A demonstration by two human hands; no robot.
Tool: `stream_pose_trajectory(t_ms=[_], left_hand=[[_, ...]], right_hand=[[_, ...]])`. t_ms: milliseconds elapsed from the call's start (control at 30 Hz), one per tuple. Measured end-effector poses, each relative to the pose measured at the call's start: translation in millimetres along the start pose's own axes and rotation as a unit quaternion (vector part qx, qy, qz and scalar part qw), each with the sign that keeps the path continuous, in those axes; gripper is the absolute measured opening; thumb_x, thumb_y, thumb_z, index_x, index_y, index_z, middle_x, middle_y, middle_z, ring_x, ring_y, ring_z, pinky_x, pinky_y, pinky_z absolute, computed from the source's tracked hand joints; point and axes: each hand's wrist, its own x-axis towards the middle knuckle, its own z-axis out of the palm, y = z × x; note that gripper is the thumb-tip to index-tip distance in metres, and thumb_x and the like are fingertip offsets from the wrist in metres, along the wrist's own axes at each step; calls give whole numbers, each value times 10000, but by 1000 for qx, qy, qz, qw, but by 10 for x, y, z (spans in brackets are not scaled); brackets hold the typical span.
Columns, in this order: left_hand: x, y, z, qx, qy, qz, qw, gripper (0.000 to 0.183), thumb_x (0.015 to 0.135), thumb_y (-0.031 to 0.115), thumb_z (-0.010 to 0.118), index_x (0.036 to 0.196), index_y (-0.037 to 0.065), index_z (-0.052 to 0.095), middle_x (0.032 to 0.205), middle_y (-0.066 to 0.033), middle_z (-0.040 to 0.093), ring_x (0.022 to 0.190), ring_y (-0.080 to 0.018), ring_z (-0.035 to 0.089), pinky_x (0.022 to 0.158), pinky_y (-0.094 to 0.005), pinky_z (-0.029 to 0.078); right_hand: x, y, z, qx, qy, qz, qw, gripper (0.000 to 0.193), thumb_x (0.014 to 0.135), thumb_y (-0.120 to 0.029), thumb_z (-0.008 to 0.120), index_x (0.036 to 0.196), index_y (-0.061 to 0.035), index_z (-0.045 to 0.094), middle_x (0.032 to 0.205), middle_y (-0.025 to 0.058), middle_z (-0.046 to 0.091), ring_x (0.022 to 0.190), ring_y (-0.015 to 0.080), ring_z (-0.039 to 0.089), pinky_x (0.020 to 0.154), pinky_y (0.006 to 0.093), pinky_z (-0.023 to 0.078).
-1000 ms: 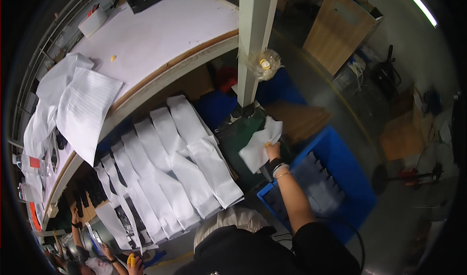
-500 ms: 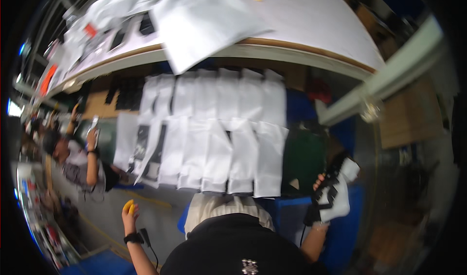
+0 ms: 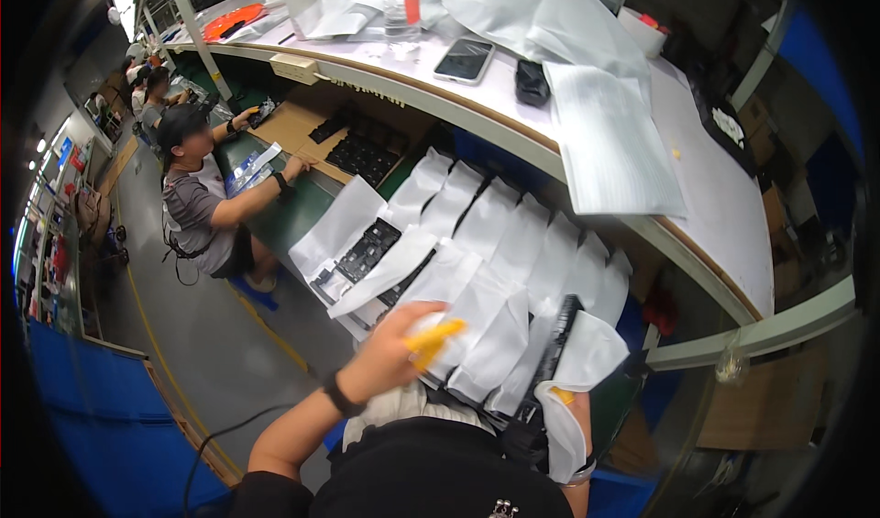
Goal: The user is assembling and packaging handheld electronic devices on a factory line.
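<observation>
My left hand (image 3: 390, 353) is raised over the near white foam sheets, slightly blurred, with fingers stretched to the right and apart. Yellow finger covers show on it, and nothing is visible in its grasp. At the right, close to my body, my right hand (image 3: 579, 415) grips a long black plastic part (image 3: 555, 348) together with a white foam sheet (image 3: 587, 353) folded around it. The sheet hides most of its fingers. Two rows of white foam sheets (image 3: 513, 234) lie overlapped in front of me. At their left end, a black plastic part (image 3: 368, 250) lies uncovered on a sheet.
Above the rows, a shelf (image 3: 715, 243) carries foam sheets (image 3: 614, 142), a phone (image 3: 465, 60), a small black object (image 3: 532, 82) and a bottle (image 3: 401, 5). A co-worker (image 3: 206, 188) sits at the left beside a cardboard tray (image 3: 316, 119) of black parts. A pale post (image 3: 761, 339) stands right.
My left hand has moved up and right, over the sheets. The part and foam in my right hand have come left, closer to my body. The view has turned left.
</observation>
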Motion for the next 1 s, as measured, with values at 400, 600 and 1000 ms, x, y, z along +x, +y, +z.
stream_pose_trajectory(t_ms=[400,600,1000], left_hand=[[125,-1404,-776,55,-22,237,970,289,654,77,573,922,174,616,985,12,571,1006,-158,519,878,-419,342],[-137,-2584,-1838,-142,-66,10,988,231,646,134,697,869,99,648,709,-35,583,614,-182,534,621,-278,393],[-242,-3072,-3101,-528,-124,-338,769,301,810,66,580,1091,16,484,997,-19,552,897,-88,509,782,-238,418]], right_hand=[[371,139,2002,151,-38,134,979,380,850,-95,493,1209,-18,392,1092,76,509,942,150,518,789,261,436],[803,461,3109,176,151,-87,969,345,858,-44,431,1199,-8,391,1110,92,503,960,158,510,817,270,420],[1162,1067,4127,-463,29,-74,883,220,800,-131,477,941,9,572,909,199,583,955,378,483,801,382,388]])
